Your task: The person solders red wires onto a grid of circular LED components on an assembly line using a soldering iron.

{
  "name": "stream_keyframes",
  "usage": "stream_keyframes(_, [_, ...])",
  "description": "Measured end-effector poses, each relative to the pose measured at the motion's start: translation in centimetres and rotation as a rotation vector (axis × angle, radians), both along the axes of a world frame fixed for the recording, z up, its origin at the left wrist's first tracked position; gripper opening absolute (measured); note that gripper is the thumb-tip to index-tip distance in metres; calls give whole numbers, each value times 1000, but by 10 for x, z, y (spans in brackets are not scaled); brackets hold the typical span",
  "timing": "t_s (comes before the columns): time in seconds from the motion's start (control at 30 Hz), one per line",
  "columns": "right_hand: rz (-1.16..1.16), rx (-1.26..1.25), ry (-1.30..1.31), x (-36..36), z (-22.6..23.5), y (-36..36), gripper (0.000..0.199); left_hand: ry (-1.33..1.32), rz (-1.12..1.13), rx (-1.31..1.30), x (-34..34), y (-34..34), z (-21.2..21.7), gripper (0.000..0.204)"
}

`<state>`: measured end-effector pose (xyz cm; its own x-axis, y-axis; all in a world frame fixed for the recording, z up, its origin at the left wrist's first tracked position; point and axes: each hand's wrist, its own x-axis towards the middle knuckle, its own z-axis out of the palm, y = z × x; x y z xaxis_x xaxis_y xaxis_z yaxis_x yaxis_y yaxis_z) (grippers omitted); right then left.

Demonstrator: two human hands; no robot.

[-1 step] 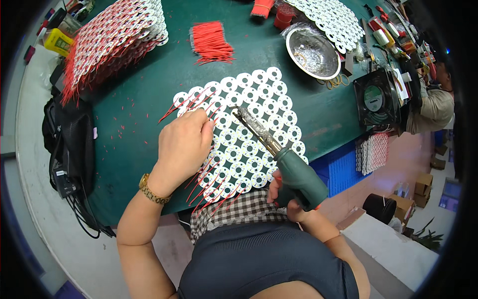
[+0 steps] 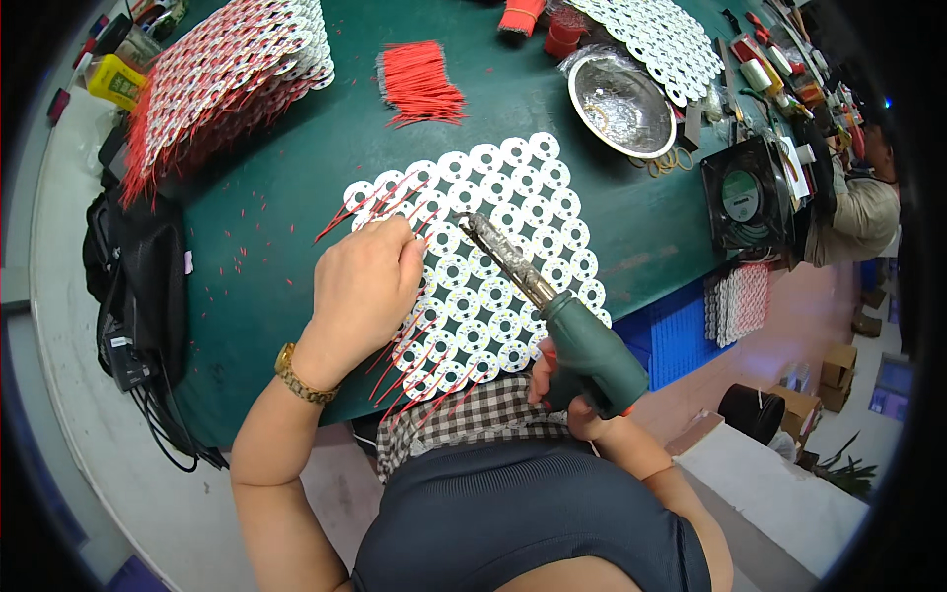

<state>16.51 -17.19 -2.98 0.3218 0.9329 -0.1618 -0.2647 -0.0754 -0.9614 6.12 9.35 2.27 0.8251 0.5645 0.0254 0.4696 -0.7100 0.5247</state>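
Low over a green desk point(image 2: 533, 89), a worker in a dark top held a soldering iron point(image 2: 597, 350), the right hand point(image 2: 589, 422) wrapped around its dark green handle. Its metal barrel slanted away and leftward across a panel point(image 2: 494, 282) of joined white discs; from where I stood, I could not tell whether the blackened tip touched a disc. The hands were apart. The left hand point(image 2: 365, 276), a gold watch point(image 2: 303, 377) at its wrist, curled over the panel's left side with fingertips hidden, so what they gripped could not be told. Thin red wires stuck out beyond the panel's left side, both above and below that hand. The panel lay on the desk, near the checked cloth point(image 2: 473, 424) at the worker's waist. Beyond it lay a pile point(image 2: 419, 84) of red wires, and farther right stood a metal bowl point(image 2: 651, 99) with rubber bands point(image 2: 671, 161) just beside it. A stack point(image 2: 237, 69) of similar panels, bristling with red, rose at far left near a yellow bottle point(image 2: 113, 82). At right, a fan point(image 2: 742, 192) stood near another person point(image 2: 858, 222) in beige.
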Motion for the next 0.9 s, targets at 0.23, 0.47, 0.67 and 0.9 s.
stream_keyframes(0.23, [55, -54, -104, 1, 0, -2, 89, -37, -34, -31, -2, 3, -1, 21])
stream_keyframes(0.47, [68, 29, -269, 2, 5, 7, 72, -53, -45, 3, -1, 3, -4, 23])
stream_keyframes(0.67, [58, 74, -406, 3, 2, 10, 60, -42, -29, 3, -1, 2, -5, 25])
stream_keyframes(0.9, [12, 33, -585, 3, 8, 9, 36, -45, -32, 23, 0, 2, -9, 21])
